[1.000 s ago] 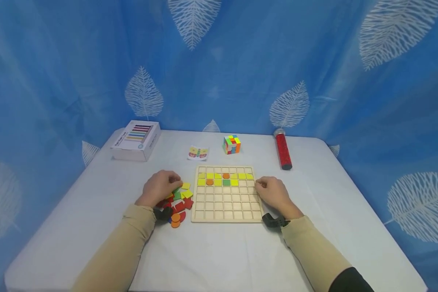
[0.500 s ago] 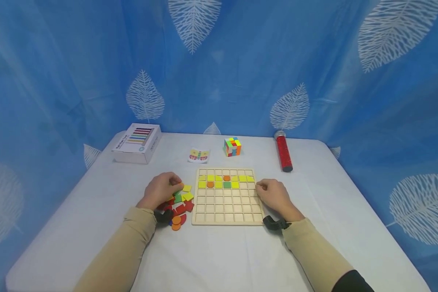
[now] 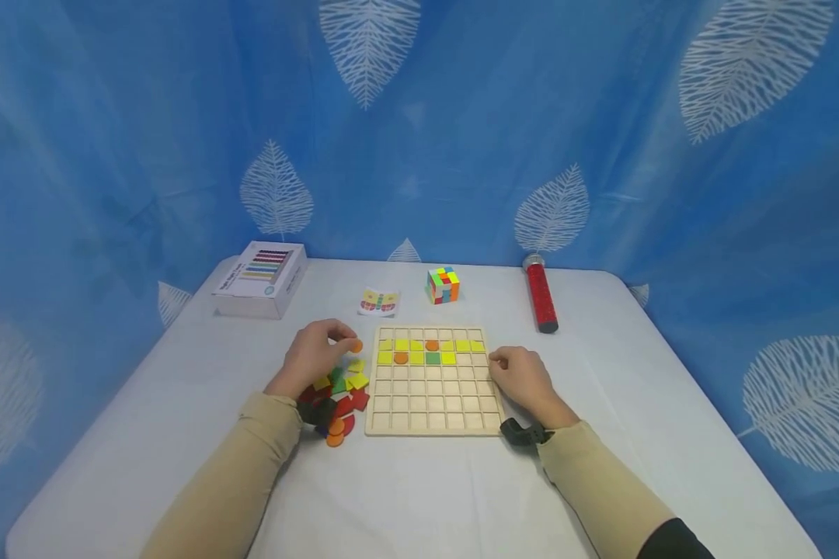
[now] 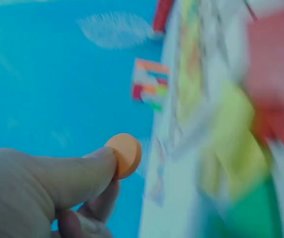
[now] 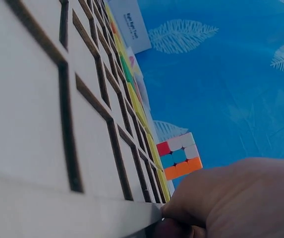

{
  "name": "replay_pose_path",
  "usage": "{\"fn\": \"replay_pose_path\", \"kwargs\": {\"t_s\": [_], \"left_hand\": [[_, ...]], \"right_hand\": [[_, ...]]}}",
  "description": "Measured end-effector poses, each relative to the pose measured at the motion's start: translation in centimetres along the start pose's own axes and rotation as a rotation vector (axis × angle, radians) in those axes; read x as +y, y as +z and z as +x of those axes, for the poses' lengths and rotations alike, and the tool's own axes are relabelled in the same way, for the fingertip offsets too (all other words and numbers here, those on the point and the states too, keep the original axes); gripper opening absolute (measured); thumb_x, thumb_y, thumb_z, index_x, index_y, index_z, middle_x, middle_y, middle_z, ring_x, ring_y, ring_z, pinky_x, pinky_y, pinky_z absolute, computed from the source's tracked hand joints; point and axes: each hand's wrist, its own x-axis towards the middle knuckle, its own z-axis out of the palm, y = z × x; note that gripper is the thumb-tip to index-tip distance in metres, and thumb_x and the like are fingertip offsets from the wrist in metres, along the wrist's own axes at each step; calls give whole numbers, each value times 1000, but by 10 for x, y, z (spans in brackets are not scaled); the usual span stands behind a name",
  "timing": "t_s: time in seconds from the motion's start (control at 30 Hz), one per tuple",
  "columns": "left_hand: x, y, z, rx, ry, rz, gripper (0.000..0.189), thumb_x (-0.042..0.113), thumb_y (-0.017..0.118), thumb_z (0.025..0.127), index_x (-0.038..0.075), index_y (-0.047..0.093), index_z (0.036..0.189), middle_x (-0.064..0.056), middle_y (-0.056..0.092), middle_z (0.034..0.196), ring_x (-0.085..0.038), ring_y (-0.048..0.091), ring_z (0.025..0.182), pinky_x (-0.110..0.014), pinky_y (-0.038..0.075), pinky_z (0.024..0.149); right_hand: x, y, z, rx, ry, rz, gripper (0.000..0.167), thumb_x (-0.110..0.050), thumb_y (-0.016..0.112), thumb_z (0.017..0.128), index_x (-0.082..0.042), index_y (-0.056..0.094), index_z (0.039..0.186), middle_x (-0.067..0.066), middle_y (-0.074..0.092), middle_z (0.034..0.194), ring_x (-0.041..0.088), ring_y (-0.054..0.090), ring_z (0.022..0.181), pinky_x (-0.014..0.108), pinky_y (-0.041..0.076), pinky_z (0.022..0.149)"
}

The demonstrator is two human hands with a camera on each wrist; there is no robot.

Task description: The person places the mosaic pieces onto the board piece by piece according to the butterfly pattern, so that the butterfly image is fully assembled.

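My left hand (image 3: 315,355) pinches a round orange tile (image 4: 125,155) between thumb and fingers, above the back of a loose pile of tiles. That pile holds yellow squares (image 3: 357,381), red pieces (image 3: 344,406), green ones and orange discs (image 3: 335,439). To its right lies a wooden grid board (image 3: 426,404), two of its rows partly filled with yellow, orange and green tiles. My right hand (image 3: 523,378) holds the board's right edge between thumb and curled fingers; the fingers are partly hidden in the right wrist view.
Behind the board lie a small picture card (image 3: 378,302) with a butterfly pattern and a colourful puzzle cube (image 3: 443,286). A white box (image 3: 261,279) stands at the back left. At the back right lies a red glittery tube (image 3: 541,299). A blue leaf-patterned cloth (image 3: 419,140) hangs behind the table.
My left hand has lifted from the pile and moved right toward the board, with the orange disc now showing at its fingertips. The right hand stays at the board's edge.
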Motion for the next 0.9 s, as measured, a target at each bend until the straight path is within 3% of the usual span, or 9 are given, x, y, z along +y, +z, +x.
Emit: {"fn": "replay_pose_path", "kwargs": {"t_s": [0.17, 0.37, 0.57, 0.77, 0.9], "left_hand": [[34, 14, 5, -80, 89, -46, 15, 31, 72, 97, 17, 75, 101, -4, 70, 107, -26, 59, 101, -42, 52, 89], [74, 47, 14, -194, 176, -46, 11, 28, 71, 98, 18, 76, 98, 3, 72, 98, -16, 63, 87, -37, 53, 82], [109, 79, 25, -249, 201, 10, 9, 25, 71, 95, 18, 77, 93, 5, 73, 96, -15, 63, 76, -33, 52, 68], [127, 105, 35, -272, 176, 105, 9, 22, 70, 95, 19, 76, 89, 7, 72, 92, -12, 61, 71, -31, 49, 65], [130, 118, 38, -271, 179, 160, 21, 18, 65, 96, 17, 70, 75, 6, 66, 75, -13, 55, 64, -30, 42, 59]], "right_hand": [[0, -2, 0, 4, 5, 2, 30, -14, 62, 92, -3, 77, 116, 10, 77, 102, 21, 64, 84, 46, 56, 85], [-1, -1, 0, 5, 7, 22, 29, -13, 62, 91, -3, 77, 115, 8, 77, 99, 20, 61, 82, 43, 54, 81], [-1, 0, 4, -3, -22, 48, 30, -14, 62, 92, -4, 77, 116, 4, 75, 95, 19, 57, 81, 37, 49, 76], [0, -3, 2, -10, -20, 60, 30, -13, 63, 90, -3, 77, 114, 6, 76, 97, 19, 59, 81, 39, 52, 77], [2, -4, 0, -3, -11, 63, 30, -14, 62, 90, -3, 78, 114, 8, 77, 101, 20, 60, 83, 43, 54, 81]]}}
